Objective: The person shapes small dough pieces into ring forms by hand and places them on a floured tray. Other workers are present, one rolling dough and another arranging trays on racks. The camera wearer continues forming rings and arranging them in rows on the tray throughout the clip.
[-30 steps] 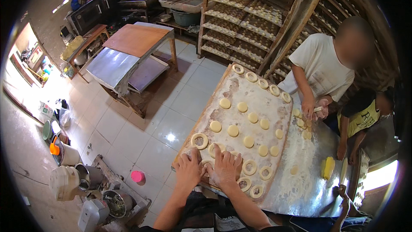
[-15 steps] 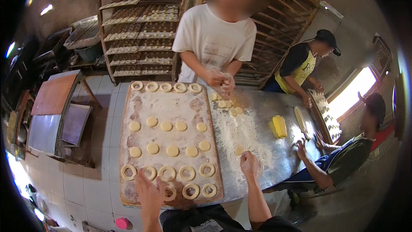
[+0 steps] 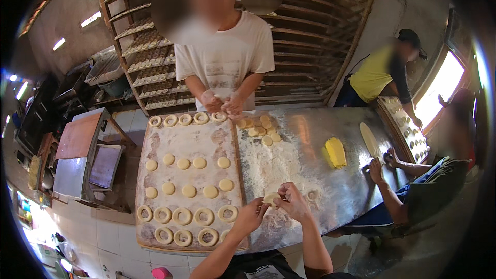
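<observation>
Both my hands are together over the near part of the metal table [image 3: 315, 129], thumbs and fingers closed on one pale dough piece [image 3: 270, 199]. My left hand [image 3: 250, 217] grips its left side and my right hand [image 3: 293, 204] its right side. The fingers partly cover the piece, so whether it has a hole cannot be made out. To the left lies a floured wooden board [image 3: 186, 139]. Dough rings [image 3: 182, 216] line its near and far ends, and two rows of flat dough discs [image 3: 189, 191] lie between. My left forearm partly covers one near ring.
White flour [image 3: 274, 163] coats the table beside the board, with several dough discs [image 3: 266, 140] beyond. A yellow block [image 3: 336, 153] sits farther right. Across the table, a person [image 3: 222, 57] handles dough. Two people stand at right by a filled tray [image 3: 403, 124]; racks [image 3: 310, 46] stand behind.
My left hand has left the near rings and moved right to join my right hand. The dough disc from the table is now held up between them. The view has turned somewhat.
</observation>
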The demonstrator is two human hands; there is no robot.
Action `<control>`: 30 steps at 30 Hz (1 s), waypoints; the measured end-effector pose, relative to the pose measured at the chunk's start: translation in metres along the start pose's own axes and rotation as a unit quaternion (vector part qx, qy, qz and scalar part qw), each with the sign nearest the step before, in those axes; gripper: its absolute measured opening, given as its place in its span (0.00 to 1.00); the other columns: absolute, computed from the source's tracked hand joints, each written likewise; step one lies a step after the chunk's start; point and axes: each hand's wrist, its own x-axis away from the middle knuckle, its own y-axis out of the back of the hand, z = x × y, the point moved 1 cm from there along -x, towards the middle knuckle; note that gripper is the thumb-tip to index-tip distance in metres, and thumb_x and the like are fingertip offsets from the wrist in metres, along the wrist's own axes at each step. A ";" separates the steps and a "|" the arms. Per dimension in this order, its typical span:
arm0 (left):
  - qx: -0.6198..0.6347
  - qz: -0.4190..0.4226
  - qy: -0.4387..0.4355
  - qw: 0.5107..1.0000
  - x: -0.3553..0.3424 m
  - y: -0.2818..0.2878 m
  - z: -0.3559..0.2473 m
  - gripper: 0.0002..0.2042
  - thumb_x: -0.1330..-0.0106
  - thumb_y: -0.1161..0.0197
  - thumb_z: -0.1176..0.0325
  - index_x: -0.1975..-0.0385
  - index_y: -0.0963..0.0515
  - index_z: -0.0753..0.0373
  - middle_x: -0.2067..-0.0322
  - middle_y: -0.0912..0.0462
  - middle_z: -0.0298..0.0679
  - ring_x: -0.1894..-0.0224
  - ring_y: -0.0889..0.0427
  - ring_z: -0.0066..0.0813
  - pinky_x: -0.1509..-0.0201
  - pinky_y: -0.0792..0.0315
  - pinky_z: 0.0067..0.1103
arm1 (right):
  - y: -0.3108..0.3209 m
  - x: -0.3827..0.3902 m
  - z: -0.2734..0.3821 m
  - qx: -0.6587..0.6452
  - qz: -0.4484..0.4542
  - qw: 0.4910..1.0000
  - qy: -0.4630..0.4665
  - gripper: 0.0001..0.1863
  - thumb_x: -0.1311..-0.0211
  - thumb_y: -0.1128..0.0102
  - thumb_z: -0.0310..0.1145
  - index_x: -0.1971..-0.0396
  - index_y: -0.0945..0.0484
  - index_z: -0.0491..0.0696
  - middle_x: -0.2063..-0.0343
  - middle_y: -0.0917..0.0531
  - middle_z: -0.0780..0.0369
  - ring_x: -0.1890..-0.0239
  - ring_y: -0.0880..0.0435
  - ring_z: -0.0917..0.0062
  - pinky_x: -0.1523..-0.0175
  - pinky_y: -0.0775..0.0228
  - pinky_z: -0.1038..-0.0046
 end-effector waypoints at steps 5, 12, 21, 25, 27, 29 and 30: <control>0.036 -0.037 0.014 0.999 0.007 -0.017 -0.036 0.14 0.31 0.37 0.66 0.54 0.20 0.72 0.67 0.13 0.42 0.64 0.14 0.23 0.59 0.22 0.20 | 0.029 0.019 0.021 -0.127 0.062 0.990 0.017 0.28 0.39 0.36 0.22 0.43 0.42 0.44 0.61 0.18 0.55 0.60 0.18 0.76 0.56 0.24 0.75; 0.074 -0.108 0.012 0.991 0.019 -0.031 -0.069 0.15 0.35 0.31 0.63 0.57 0.16 0.68 0.63 0.13 0.46 0.61 0.12 0.30 0.57 0.21 0.21 | 0.040 0.026 0.030 -0.194 0.123 0.973 0.020 0.32 0.39 0.36 0.21 0.40 0.45 0.45 0.63 0.18 0.58 0.62 0.20 0.80 0.56 0.26 0.77; 0.008 -0.078 -0.011 0.997 0.040 -0.025 -0.085 0.14 0.42 0.28 0.74 0.58 0.19 0.73 0.64 0.15 0.46 0.62 0.14 0.30 0.60 0.20 0.24 | 0.025 0.030 0.026 0.047 0.065 0.994 0.069 0.36 0.46 0.31 0.24 0.40 0.43 0.45 0.62 0.19 0.54 0.60 0.19 0.70 0.54 0.28 0.73; -0.184 -0.140 -0.091 0.969 0.035 -0.029 -0.083 0.17 0.46 0.35 0.83 0.54 0.25 0.72 0.63 0.22 0.50 0.60 0.18 0.46 0.57 0.22 0.33 | -0.004 0.012 0.028 0.181 -0.103 0.953 0.220 0.39 0.50 0.33 0.22 0.36 0.39 0.47 0.54 0.23 0.51 0.51 0.22 0.66 0.48 0.30 0.69; -0.194 -0.239 -0.127 0.943 0.035 -0.027 -0.076 0.20 0.46 0.40 0.85 0.51 0.30 0.70 0.62 0.25 0.52 0.59 0.23 0.51 0.54 0.25 0.35 | -0.008 0.013 0.023 0.020 0.044 0.981 0.189 0.37 0.48 0.35 0.22 0.36 0.38 0.45 0.54 0.23 0.53 0.51 0.22 0.67 0.48 0.31 0.69; -0.213 -0.289 -0.184 0.915 0.040 -0.023 -0.066 0.24 0.44 0.45 0.87 0.46 0.38 0.68 0.59 0.29 0.52 0.55 0.27 0.48 0.50 0.29 0.33 | -0.008 0.018 0.018 -0.154 0.186 0.969 0.055 0.32 0.44 0.39 0.22 0.37 0.36 0.44 0.55 0.21 0.57 0.51 0.22 0.70 0.47 0.31 0.71; -0.151 -0.260 -0.167 0.939 0.044 -0.020 -0.059 0.23 0.43 0.45 0.87 0.46 0.38 0.68 0.60 0.28 0.51 0.56 0.27 0.46 0.50 0.29 0.33 | -0.009 0.018 0.018 -0.260 0.220 0.938 0.060 0.31 0.43 0.40 0.24 0.38 0.36 0.44 0.56 0.21 0.58 0.51 0.22 0.71 0.48 0.31 0.72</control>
